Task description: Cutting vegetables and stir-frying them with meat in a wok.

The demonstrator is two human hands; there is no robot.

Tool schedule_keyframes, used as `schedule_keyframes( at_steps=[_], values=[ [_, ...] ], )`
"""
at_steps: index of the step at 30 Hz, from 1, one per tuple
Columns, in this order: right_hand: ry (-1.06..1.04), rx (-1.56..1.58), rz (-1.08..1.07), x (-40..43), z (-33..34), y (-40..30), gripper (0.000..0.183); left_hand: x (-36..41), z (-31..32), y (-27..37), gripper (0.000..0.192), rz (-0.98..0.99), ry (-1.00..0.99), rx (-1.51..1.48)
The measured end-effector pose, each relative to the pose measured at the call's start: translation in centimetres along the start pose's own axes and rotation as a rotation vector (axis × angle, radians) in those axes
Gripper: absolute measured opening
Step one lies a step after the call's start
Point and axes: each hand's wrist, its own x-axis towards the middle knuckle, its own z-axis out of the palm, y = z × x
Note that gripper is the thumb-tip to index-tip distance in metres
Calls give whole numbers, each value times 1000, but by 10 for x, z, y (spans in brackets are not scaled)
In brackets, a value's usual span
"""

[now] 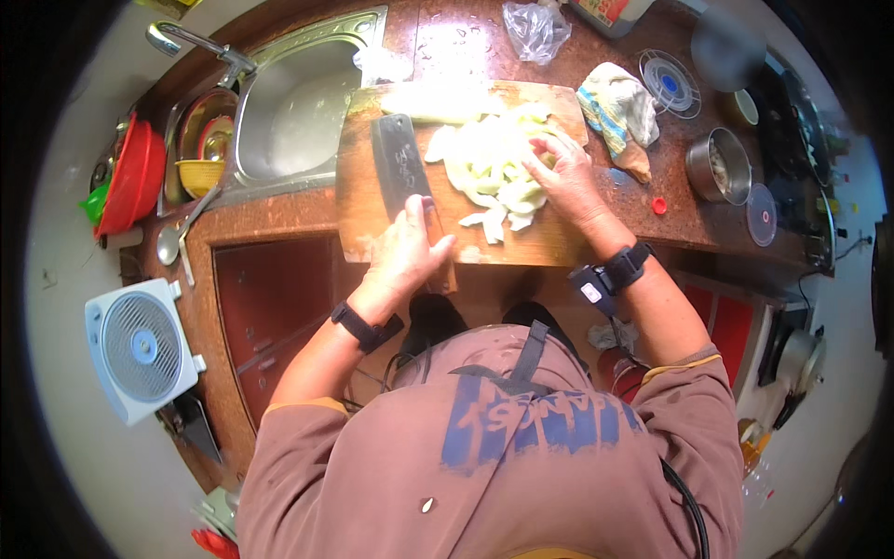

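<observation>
A dark-bladed cleaver (pixel 399 157) with a wooden handle lies flat-side up along the left part of a wooden cutting board (pixel 363 230). Around the base of its handle is my left hand (pixel 408 248), thumb across the wood and most other fingers hidden. My right hand (pixel 569 175) touches the right side of a heap of pale green vegetable slices (pixel 492 168) with thumb and fingertips. Bright glare hides whether a slice is pinched there. Behind the heap lies a long, peeled-looking pale vegetable piece (pixel 433 112), partly washed out by light.
Left of the board is a steel sink (pixel 300 105) with a faucet (pixel 202 49), red basins (pixel 136 175) and a ladle (pixel 167 244). To the right are a cloth (pixel 618 105), a steel pot (pixel 719 168), a red cap (pixel 658 205) and a clear lid (pixel 761 213). A plastic bag (pixel 536 31) lies behind.
</observation>
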Motion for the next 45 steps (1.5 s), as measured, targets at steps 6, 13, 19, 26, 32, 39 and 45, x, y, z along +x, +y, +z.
schedule_keyframes(
  at_steps=[6, 13, 19, 26, 32, 39, 45],
  values=[
    [74, -24, -58, 3, 16, 40, 95, -18, 1, 14, 47, -251, 247, 14],
    [-171, -288, -108, 27, 18, 29, 104, -43, 1, -9, 20, -447, 153, -1055],
    [-11, -301, -247, 10, 30, 7, 92, -40, 19, -12, 26, -385, -40, -1178],
    [-20, -339, -120, 16, 40, -19, 93, -11, 27, -4, 35, -321, -223, -1259],
    [89, -287, -77, 20, 46, -21, 84, 8, 27, -1, 36, -331, -287, -1280],
    [122, -214, -104, 22, 46, -25, 76, 11, 17, 0, 32, -321, -356, -1319],
    [154, -117, -115, 27, 44, -30, 69, 13, 1, 5, 34, -335, -343, -1306]
  ],
)
